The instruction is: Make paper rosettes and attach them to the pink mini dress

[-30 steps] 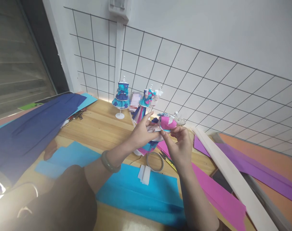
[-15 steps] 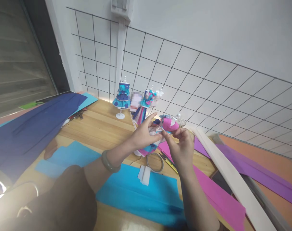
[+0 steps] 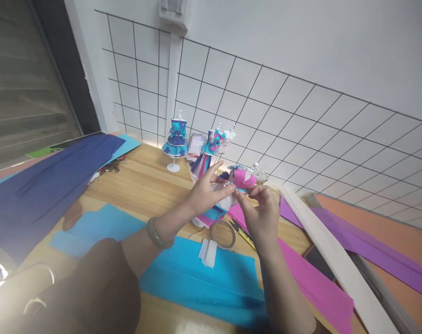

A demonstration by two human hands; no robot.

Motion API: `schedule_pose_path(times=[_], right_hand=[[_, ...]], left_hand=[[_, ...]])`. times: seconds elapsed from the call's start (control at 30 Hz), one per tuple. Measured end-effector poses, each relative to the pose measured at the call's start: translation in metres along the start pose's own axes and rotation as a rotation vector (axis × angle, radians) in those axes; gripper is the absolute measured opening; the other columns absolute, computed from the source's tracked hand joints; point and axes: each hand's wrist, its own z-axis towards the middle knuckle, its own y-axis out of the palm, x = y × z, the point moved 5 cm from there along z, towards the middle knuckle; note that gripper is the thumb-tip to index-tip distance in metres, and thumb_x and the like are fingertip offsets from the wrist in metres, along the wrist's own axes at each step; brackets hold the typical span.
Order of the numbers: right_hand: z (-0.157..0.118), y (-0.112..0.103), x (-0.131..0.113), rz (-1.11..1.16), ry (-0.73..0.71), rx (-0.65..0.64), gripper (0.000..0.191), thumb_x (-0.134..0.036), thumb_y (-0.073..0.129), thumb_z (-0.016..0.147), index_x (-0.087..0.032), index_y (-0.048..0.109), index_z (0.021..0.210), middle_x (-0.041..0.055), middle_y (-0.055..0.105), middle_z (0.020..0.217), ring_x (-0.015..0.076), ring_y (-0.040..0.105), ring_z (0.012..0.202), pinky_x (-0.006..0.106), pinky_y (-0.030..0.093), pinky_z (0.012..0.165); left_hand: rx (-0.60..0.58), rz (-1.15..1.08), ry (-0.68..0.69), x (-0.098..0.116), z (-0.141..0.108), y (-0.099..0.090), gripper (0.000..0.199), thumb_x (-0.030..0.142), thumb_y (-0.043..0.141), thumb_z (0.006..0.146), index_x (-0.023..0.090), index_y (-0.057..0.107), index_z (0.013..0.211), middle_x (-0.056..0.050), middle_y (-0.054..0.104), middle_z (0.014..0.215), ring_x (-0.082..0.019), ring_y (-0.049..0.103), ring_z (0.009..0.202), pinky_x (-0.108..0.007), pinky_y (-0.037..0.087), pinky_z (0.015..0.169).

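Note:
A miniature dress form lies tilted on its side between my hands, its neck end to the right. It wears a pink bodice, a gathered white paper skirt layer and blue and pink paper below. My left hand presses the white layer with its thumb near the waist, its index finger raised. My right hand pinches the paper at the waist with thumb and fingertips, the other fingers curled by the bodice. Part of the form is hidden behind both hands.
Dressed miniature forms, one in blue, stand at the back. Nearer lie a tape roll, scissors, a yellow cutter, blue paper and white strips. Pink paper and a white roll lie right.
The thumbs have drawn closer together at the waist, and the white layer now lies flatter over the skirt. The dress form has shifted slightly left.

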Motion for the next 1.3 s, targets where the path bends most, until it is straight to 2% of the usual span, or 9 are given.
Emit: schedule_pose_path(times=[0.47, 0.97, 1.3], right_hand=[[-0.0002, 0.0027, -0.0003, 0.066, 0.005, -0.095, 0.016, -0.029, 0.059, 0.073, -0.020, 0.046, 0.071, 0.0006, 0.055, 0.076, 0.0144, 0.050, 0.070, 0.029, 0.040, 0.065], [-0.0006, 0.0013, 0.0035, 0.079, 0.058, -0.077, 0.014, -0.027, 0.058, 0.074, -0.020, 0.047, 0.071, -0.0003, 0.053, 0.072, 0.0141, 0.051, 0.069, 0.030, 0.041, 0.066], [-0.0021, 0.0016, 0.0035, 0.070, 0.065, -0.075, 0.014, -0.028, 0.057, 0.075, -0.020, 0.047, 0.071, 0.0000, 0.055, 0.072, 0.0150, 0.053, 0.069, 0.032, 0.042, 0.068]], left_hand=[[0.017, 0.005, 0.014, 0.0006, 0.0026, -0.0032, 0.059, 0.032, 0.059, 0.071, 0.021, 0.036, 0.124, -0.006, 0.057, 0.095, -0.020, 0.053, 0.094, -0.035, 0.041, 0.083], [-0.042, 0.029, 0.029, 0.0026, 0.0024, -0.0027, 0.062, 0.029, 0.061, 0.070, 0.022, 0.035, 0.125, -0.010, 0.053, 0.109, -0.021, 0.049, 0.103, -0.036, 0.041, 0.087], [-0.022, 0.033, 0.019, 0.0033, 0.0029, -0.0022, 0.059, 0.030, 0.062, 0.069, 0.023, 0.037, 0.122, -0.009, 0.051, 0.111, -0.021, 0.046, 0.106, -0.030, 0.045, 0.080]])
